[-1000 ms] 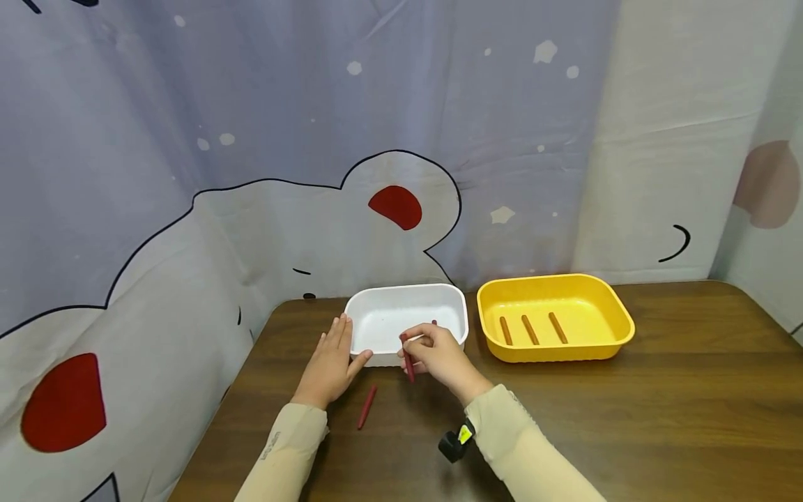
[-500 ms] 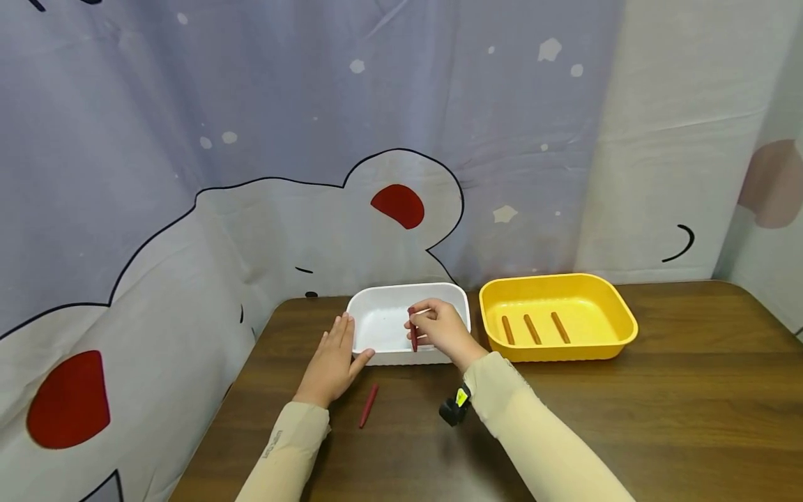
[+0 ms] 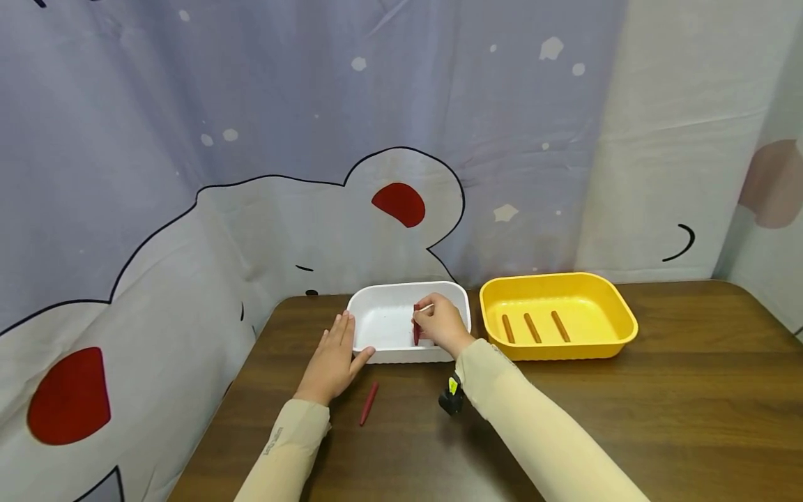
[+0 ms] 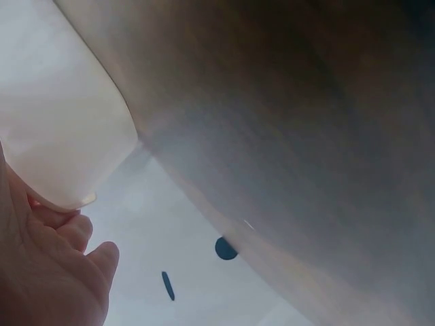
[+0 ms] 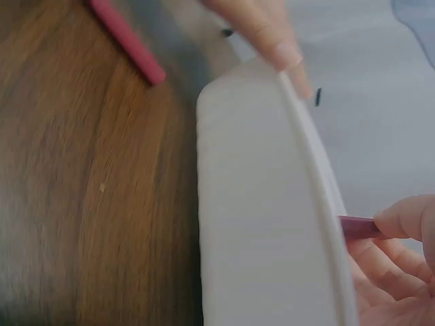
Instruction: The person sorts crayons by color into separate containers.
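Note:
A white tray (image 3: 389, 355) stands at the back of the table. My left hand (image 3: 332, 359) lies along its left end with fingers straight, the thumb at the front corner; in the left wrist view, that hand (image 4: 61, 265) touches the tray's edge. Over the tray, my right hand (image 3: 442, 324) pinches a dark red crayon (image 3: 417, 328) between thumb and fingers, pointing down inside it. From the right wrist, the crayon (image 5: 359, 228) is partly hidden behind the tray's wall (image 5: 265, 204). A second red crayon (image 3: 369, 404) lies on the table in front.
To the right is a yellow tray (image 3: 558, 351) with three brown crayons (image 3: 532, 328) lying side by side in it. The wooden table (image 3: 690, 418) ends at a patterned curtain (image 3: 527, 139) behind. A black wrist camera (image 3: 450, 397) hangs under my right sleeve.
My right hand has carried the red crayon from the white tray's front edge up and over into the tray. The left hand keeps its place on the tray.

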The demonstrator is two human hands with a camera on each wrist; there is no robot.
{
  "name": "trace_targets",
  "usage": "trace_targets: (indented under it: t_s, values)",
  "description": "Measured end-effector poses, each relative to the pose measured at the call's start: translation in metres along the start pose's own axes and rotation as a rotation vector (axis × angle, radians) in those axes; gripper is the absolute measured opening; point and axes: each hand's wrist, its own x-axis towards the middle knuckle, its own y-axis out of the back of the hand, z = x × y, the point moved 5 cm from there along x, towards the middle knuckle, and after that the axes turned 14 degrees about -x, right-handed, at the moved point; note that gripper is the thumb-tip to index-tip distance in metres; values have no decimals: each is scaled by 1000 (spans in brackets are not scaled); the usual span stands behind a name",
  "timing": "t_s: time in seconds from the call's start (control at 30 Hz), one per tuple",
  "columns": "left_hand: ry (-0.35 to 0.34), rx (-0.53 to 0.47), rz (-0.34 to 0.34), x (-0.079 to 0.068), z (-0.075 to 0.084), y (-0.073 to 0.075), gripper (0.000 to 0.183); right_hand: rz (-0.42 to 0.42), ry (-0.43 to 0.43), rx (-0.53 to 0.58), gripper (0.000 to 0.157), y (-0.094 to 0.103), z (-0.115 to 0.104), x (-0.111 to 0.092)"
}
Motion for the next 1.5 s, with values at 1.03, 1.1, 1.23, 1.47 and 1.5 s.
trace_targets:
  t_s: [1.03, 1.1, 1.23, 1.47, 1.5]
  values:
    - [17, 17, -22, 2, -4, -2, 83, 107, 51, -265, 14, 1, 0, 5]
    - [18, 17, -26, 3, -4, -2, 83, 117, 67, -270, 15, 2, -1, 3]
    - [20, 24, -26, 3, -3, -2, 81, 122, 97, -248, 18, 2, -5, -3]
    - [9, 23, -8, 1, -2, 0, 67, 157, 196, -183, 19, 1, -14, -22]
    - [3, 20, -2, 1, -1, 0, 65, 166, 217, -177, 19, 0, -15, -25]
